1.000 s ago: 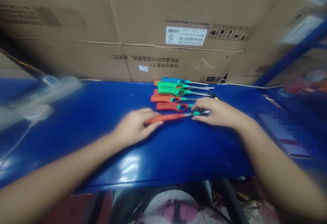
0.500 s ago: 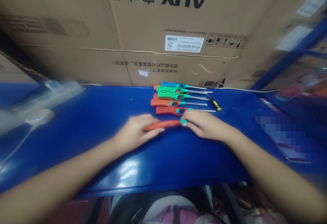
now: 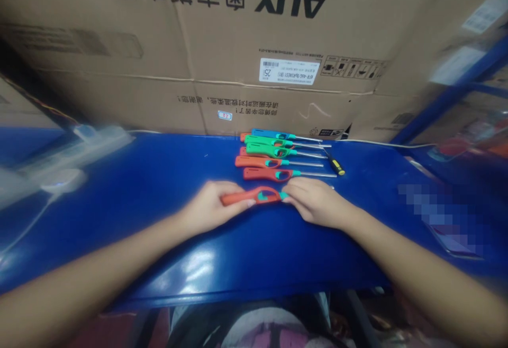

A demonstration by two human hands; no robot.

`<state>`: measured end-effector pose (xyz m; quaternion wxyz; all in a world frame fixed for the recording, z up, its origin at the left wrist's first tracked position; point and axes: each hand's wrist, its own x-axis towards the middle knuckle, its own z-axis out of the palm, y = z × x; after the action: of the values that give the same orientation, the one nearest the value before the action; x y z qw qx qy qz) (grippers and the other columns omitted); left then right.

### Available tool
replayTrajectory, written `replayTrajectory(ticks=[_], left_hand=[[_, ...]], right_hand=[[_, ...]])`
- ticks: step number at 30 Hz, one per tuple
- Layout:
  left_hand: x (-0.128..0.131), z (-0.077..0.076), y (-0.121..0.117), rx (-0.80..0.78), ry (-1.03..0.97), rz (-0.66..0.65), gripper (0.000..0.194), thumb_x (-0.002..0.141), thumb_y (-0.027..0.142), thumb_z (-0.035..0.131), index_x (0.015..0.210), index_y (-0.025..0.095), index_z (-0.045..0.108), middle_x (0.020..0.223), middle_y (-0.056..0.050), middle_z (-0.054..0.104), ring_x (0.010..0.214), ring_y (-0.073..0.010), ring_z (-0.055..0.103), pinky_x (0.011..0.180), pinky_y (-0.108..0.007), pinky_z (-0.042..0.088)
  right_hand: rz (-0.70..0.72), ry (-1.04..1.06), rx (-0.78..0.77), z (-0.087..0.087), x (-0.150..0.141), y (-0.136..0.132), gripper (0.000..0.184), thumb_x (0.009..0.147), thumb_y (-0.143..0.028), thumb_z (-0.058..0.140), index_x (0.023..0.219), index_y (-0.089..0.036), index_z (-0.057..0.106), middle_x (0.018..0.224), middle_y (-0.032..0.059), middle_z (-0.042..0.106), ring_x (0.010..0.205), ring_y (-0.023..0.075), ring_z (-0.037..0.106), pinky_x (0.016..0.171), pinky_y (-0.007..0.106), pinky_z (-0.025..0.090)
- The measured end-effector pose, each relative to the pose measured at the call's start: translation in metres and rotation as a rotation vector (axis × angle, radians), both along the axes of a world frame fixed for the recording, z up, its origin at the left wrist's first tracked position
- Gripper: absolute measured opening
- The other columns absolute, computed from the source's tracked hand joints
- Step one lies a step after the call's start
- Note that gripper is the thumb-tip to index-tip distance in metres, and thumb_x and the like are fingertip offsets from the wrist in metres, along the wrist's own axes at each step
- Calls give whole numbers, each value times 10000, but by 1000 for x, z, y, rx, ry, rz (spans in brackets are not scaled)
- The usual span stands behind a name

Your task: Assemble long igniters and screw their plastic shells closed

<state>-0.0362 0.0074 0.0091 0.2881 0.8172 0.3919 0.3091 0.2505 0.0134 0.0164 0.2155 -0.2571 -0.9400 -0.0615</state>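
Observation:
An orange stick lighter (image 3: pixel 254 196) with a teal trigger lies across the blue table (image 3: pixel 159 189), held at both ends. My left hand (image 3: pixel 210 209) grips its handle end with closed fingers. My right hand (image 3: pixel 315 201) is closed over its nozzle end, hiding the metal tube. Just behind, a row of several lighters (image 3: pixel 273 152) in orange, green and blue lies side by side, metal tubes pointing right.
A small black and yellow screwdriver (image 3: pixel 335 164) lies right of the row. Large cardboard boxes (image 3: pixel 254 46) stand along the back of the table. A white device with a cable (image 3: pixel 63 178) sits blurred at the left. A blurred flat object (image 3: pixel 448 221) lies at right.
Both hands drew the orange lighter slightly toward me, away from the row. My right hand slid left along the tube to the trigger end, and the lighter's trigger loop now shows.

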Motion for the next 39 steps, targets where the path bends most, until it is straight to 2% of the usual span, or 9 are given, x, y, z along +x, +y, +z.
replayTrajectory(ticks=[5, 8, 20, 23, 26, 30, 35, 39], left_hand=[[0, 4, -3, 149, 45, -58, 272, 937, 404, 664, 859, 154, 735, 756, -30, 703, 654, -134, 611, 599, -232, 440], [-1, 4, -4, 182, 62, -75, 264, 945, 398, 659, 890, 150, 733, 766, -34, 698, 663, -134, 606, 614, -234, 436], [0, 2, -2, 168, 79, -56, 260, 943, 400, 660, 1002, 166, 758, 836, -45, 730, 714, -151, 646, 666, -246, 480], [2, 3, -1, 173, 72, -47, 257, 941, 401, 658, 1027, 177, 752, 921, -59, 746, 799, -175, 680, 743, -266, 513], [2, 2, 0, 168, 106, -76, 279, 980, 383, 597, 1154, 199, 714, 1072, -74, 724, 960, -204, 684, 876, -301, 523], [2, 1, 0, 181, 185, -114, 332, 991, 362, 562, 1281, 220, 640, 1174, -86, 672, 1052, -224, 655, 932, -334, 520], [3, 0, -2, 193, 218, -131, 366, 961, 341, 598, 1307, 222, 610, 1134, -82, 679, 976, -217, 657, 857, -329, 537], [2, 0, -2, 200, 220, -127, 363, 955, 325, 598, 1300, 214, 611, 1123, -86, 677, 986, -221, 647, 885, -349, 538]], right_hand=[[-24, -19, -100, -1, -1, -2, 239, 1024, -220, 424, 933, -155, 636, 819, 86, 666, 733, 186, 597, 664, 294, 481], [-35, -30, -114, 1, -2, -3, 236, 1025, -232, 431, 932, -155, 633, 816, 83, 663, 730, 183, 585, 667, 291, 466], [-89, -49, -114, 7, -3, -6, 219, 1017, -243, 450, 968, -155, 645, 907, 109, 695, 816, 218, 622, 710, 320, 477], [-96, -59, -117, 15, -1, -5, 229, 1015, -271, 463, 948, -163, 652, 900, 98, 696, 815, 215, 616, 728, 321, 465], [-129, -93, -113, 24, 3, -3, 218, 995, -301, 512, 904, -164, 655, 844, 85, 671, 795, 216, 590, 720, 319, 439], [-200, -189, -205, 30, 7, 1, 161, 946, -308, 600, 872, -169, 639, 833, 68, 657, 769, 207, 576, 690, 305, 409], [-246, -267, -316, 31, 9, 3, 112, 921, -260, 625, 845, -181, 604, 845, 53, 659, 762, 193, 577, 710, 301, 388], [-269, -257, -368, 33, 15, 7, 102, 902, -244, 629, 828, -185, 592, 832, 45, 656, 763, 189, 573, 719, 300, 378]])
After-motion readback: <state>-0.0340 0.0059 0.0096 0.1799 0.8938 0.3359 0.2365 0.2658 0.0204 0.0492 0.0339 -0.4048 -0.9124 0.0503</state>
